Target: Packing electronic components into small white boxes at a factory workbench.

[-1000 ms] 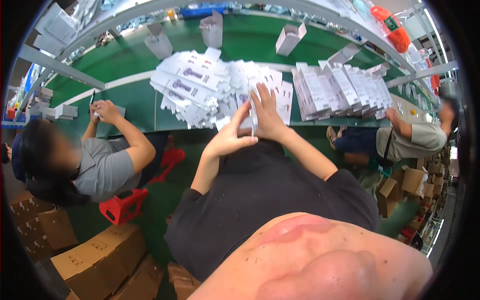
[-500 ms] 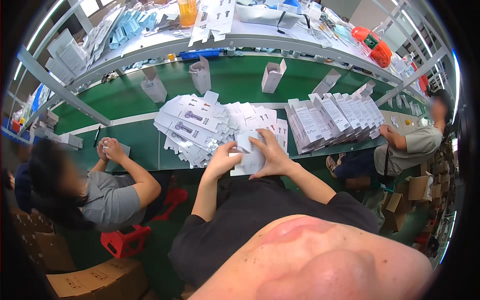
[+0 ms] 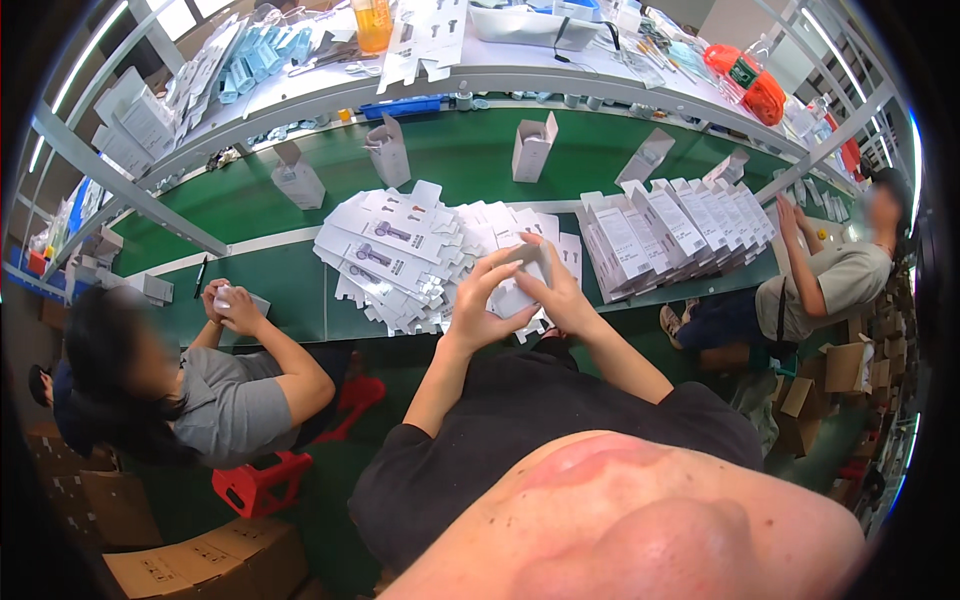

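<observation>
Between both hands I hold a small white carton [image 3: 516,292], tilted up over the table's near edge. My left hand [image 3: 484,305] curls round its left side, and my right hand [image 3: 560,297] grips the right side with the fingers bent over the top. Part of the carton is hidden behind my fingers. Just left of my hands lies a fanned pile of flat printed cartons [image 3: 385,250]. Another fan of flat white cartons [image 3: 490,222] spreads behind my hands. To the right, folded white boxes [image 3: 665,235] lean against each other in rows.
Several open white boxes, one of them upright [image 3: 533,150], stand along the green conveyor belt [image 3: 455,150]. A metal shelf edge [image 3: 480,82] crosses above. Co-workers sit at left [image 3: 235,400] and right [image 3: 830,290]. A red stool [image 3: 262,485] and brown cartons [image 3: 210,560] are on the floor.
Both hands have turned the carton and raised it, the left closing further round it. The right co-worker's hands have lifted. The boxes on the belt have shifted slightly left.
</observation>
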### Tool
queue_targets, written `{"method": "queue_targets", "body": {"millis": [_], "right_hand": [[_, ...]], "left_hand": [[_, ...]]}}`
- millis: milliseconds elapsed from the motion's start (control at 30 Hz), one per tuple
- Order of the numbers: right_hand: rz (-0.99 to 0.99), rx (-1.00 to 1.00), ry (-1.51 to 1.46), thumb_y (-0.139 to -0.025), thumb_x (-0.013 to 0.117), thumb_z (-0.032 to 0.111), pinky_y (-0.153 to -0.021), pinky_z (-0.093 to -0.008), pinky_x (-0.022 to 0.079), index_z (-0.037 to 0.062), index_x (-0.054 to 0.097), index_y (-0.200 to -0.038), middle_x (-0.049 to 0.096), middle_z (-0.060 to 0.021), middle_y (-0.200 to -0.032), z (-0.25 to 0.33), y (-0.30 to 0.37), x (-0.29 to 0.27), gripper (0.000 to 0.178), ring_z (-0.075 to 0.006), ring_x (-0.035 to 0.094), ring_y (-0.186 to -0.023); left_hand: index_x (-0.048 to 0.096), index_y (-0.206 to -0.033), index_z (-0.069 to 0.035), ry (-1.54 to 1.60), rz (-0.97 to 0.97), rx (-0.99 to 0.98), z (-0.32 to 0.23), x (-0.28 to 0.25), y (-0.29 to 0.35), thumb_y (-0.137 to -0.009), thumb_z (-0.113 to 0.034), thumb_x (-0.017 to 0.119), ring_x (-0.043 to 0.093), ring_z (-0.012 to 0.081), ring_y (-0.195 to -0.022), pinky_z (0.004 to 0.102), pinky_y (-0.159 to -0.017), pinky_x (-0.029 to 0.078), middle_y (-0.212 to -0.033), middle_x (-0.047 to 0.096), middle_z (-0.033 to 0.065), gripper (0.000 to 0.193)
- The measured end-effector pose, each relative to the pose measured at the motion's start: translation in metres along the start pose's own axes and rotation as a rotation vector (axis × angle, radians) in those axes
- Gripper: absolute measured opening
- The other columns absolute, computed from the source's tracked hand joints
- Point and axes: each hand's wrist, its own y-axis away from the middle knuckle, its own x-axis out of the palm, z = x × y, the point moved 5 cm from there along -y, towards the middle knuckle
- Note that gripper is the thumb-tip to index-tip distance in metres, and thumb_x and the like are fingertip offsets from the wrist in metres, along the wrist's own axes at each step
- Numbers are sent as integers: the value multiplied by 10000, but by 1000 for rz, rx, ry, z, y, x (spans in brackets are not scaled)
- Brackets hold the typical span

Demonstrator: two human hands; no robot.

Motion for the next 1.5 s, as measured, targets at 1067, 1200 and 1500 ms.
{"method": "queue_targets", "body": {"millis": [1067,1200,1500], "right_hand": [[-85,112,-122,-876,585,128,-1017,-347,404,38,566,-1253,577,-126,-1267,1,31,-19,388,-260,537,-1169],[-47,91,498,-794,746,180,-998,-346,442,45,580,-1243,569,-132,-1285,24,44,-18,498,-272,563,-1167],[-156,-295,1000,-752,840,235,-915,-341,519,144,638,-1248,558,-59,-1343,-2,49,-137,543,-246,598,-1131]], "left_hand": [[520,-1353,-52,376,-51,-256,-8,45,8,-792,-113,650,402,338,-1357,449,-1137,309,-1468,439,179,579],[537,-1353,-63,-278,144,-335,3,42,19,-737,-186,751,408,342,-1358,459,-1127,313,-1471,427,180,663],[528,-1411,-104,-1126,-5,-265,150,-70,25,-842,-435,712,299,408,-1435,599,-1152,164,-1510,377,222,684]]}}
